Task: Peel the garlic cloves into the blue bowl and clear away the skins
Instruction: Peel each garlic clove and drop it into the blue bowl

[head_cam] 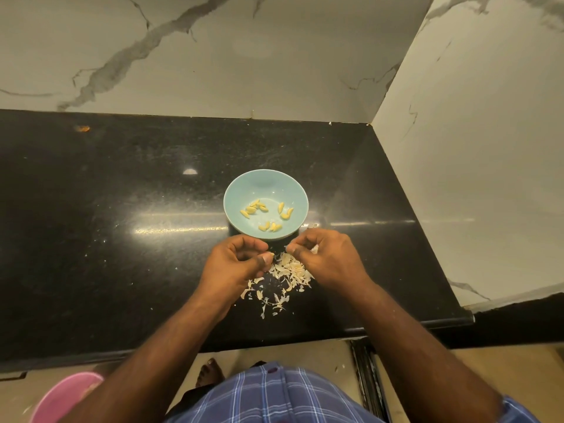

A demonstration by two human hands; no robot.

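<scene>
Several peeled garlic cloves (266, 214) lie in the blue bowl (238, 193) on the black counter (122, 209).
Head view: just before the bowl, left hand (236, 262) and right hand (326, 257) hover over the skins (285, 274), fingers curled; what either grip holds cannot be told.

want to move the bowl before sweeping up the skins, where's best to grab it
Grip the blue bowl by its far rim, coming from above and behind. The rim flares wide and bare there, the peeled cloves lie low inside, and both hands and the skins crowd the near side.
</scene>
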